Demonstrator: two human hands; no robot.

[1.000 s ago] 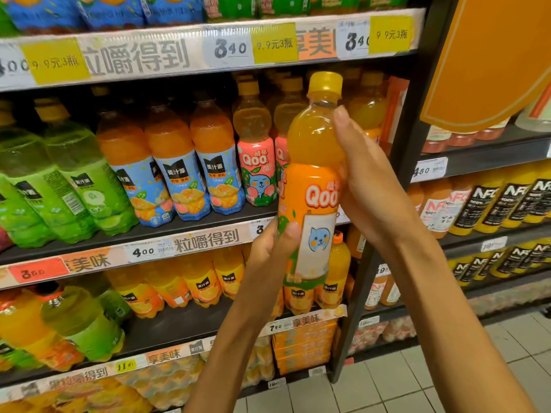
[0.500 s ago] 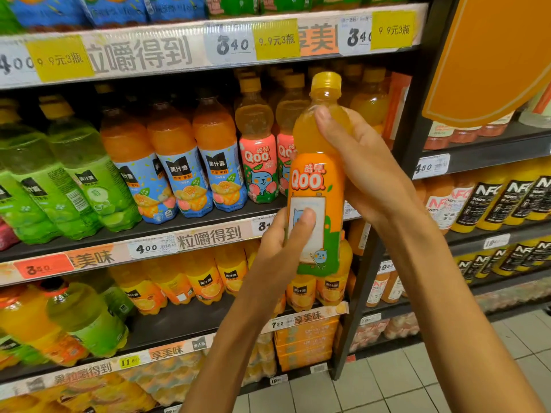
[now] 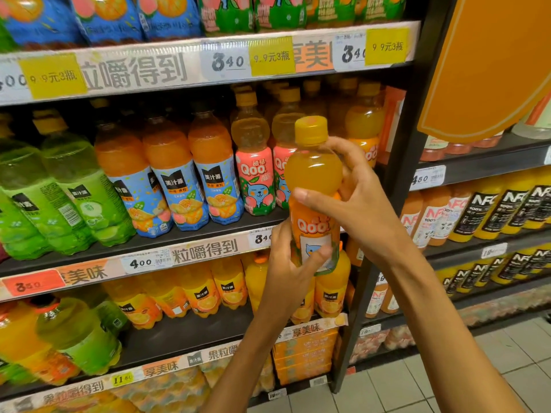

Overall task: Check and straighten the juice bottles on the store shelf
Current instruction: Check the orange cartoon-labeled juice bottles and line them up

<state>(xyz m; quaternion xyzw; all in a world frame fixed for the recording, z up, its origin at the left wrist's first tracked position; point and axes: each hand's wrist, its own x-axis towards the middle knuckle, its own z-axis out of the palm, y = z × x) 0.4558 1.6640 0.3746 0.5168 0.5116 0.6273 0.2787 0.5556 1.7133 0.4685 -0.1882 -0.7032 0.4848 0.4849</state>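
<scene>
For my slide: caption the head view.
Both hands hold an orange Qoo plastic juice bottle upright before the stocked shelf.

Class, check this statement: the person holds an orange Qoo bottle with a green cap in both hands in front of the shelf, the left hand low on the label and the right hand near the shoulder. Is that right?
Not quite. The head view shows the orange Qoo bottle has a yellow cap, not green. The rest stands: the left hand grips low on the label and the right hand grips near the shoulder, in front of the shelf.
</scene>
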